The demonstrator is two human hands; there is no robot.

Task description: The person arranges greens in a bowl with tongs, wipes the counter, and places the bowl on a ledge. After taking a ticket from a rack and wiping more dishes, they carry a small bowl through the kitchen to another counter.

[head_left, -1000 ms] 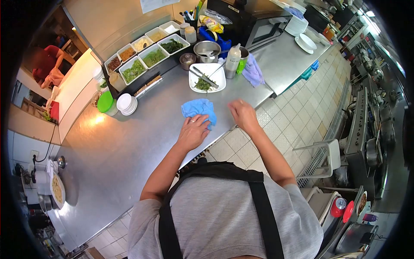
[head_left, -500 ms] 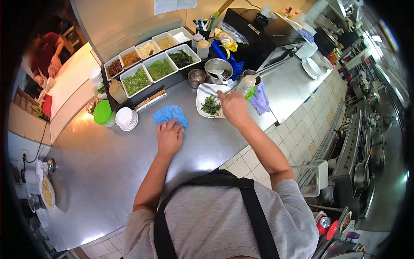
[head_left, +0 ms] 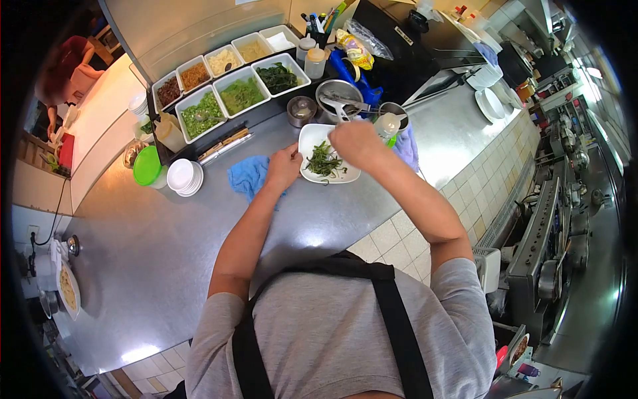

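A white, rounded-square dish [head_left: 312, 175] sits on the steel counter, holding a small heap of dark green shredded vegetable [head_left: 323, 160]. My left hand [head_left: 286, 166] grips the dish's left rim, thumb and fingers pinched on the edge. Above the dish's right side is my right hand [head_left: 357, 143], its fingers curled closed; what they hold, if anything, is hidden. A crumpled blue cloth [head_left: 248, 175] lies just left of my left hand. Close beyond my right hand stands a squeeze bottle [head_left: 387, 125] with a pale top.
Behind the dish are a steel pot [head_left: 337, 93] with utensils and a small metal bowl [head_left: 302, 108]. White tubs of chopped greens [head_left: 201, 117] and other toppings line the back. Stacked small white dishes [head_left: 182, 175] and a green-lidded tub [head_left: 147, 166] stand left. Another person [head_left: 70, 73] is beyond the counter.
My left hand has left the blue cloth and moved right to the dish's rim. My right hand stays over the dish, its fingers now curled inward.
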